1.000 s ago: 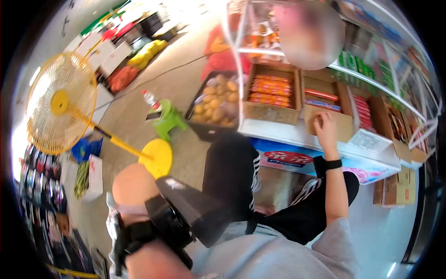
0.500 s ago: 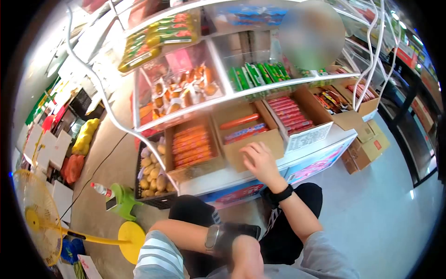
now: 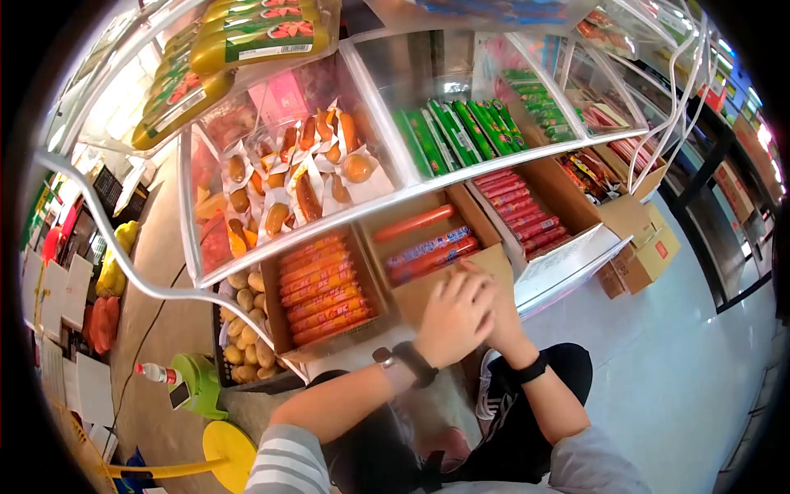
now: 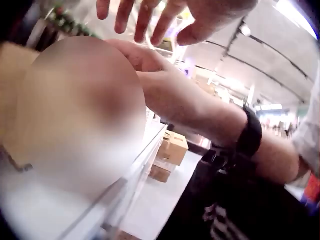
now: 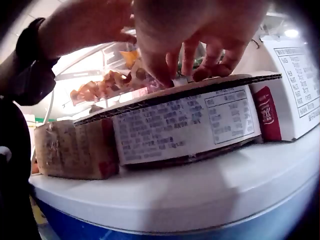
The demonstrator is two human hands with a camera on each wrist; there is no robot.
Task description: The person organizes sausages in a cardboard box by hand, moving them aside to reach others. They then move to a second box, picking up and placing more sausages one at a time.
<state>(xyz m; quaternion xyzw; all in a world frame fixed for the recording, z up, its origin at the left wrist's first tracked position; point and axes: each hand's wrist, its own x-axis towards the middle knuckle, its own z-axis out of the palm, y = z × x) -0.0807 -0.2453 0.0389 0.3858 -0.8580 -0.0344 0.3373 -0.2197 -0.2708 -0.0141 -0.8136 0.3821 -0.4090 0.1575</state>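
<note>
My left hand (image 3: 457, 319) is above the front flap of an open cardboard box (image 3: 411, 303), overlapping my right hand (image 3: 500, 323) in the head view. Its fingers spread loosely with nothing between them in the left wrist view. The right hand's fingers (image 5: 187, 60) hang loosely bent right at the box's top edge in the right wrist view. Inside the box lie a few wrapped sausages (image 3: 415, 222), orange-red and blue-and-red. A blurred disc hides part of the left wrist view beside the right hand.
Boxes of orange-wrapped sausages (image 3: 325, 284) and pink-red-wrapped sticks (image 3: 518, 206) flank the box on a white freezer. Above sits a clear-walled rack with bread snacks (image 3: 300, 177) and green packets (image 3: 461, 136). A white curved rack rail (image 3: 156, 284) crosses the left side.
My left hand has come up from my lap to the box beside my right hand, which stays near the flap. The head view has swung toward the shelf and closer.
</note>
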